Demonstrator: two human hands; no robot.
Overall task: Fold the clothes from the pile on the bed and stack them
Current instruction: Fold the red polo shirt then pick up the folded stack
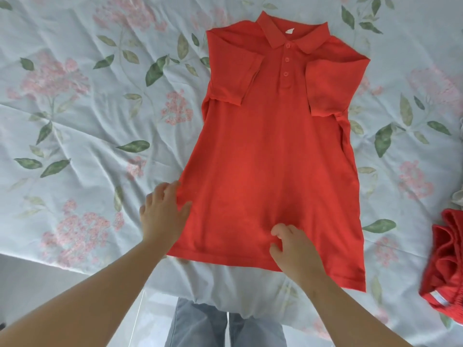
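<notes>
On the bed (75,126), the left hand (162,214) lies at the shirt's near-left side edge, its fingers (172,189) straight and spread, holding nothing. The shirt (270,151) lies flat and face up. Its long axis runs near to far, with the collar far, the hem near and both sleeves folded in. The right hand (295,251) rests mid-hem with fingers curled. The cloth puckers toward them, but I cannot tell whether they pinch it. The hem lies nearest both hands, so it would likely be lifted toward the collar. A crumpled red garment (443,261) lies well right.
</notes>
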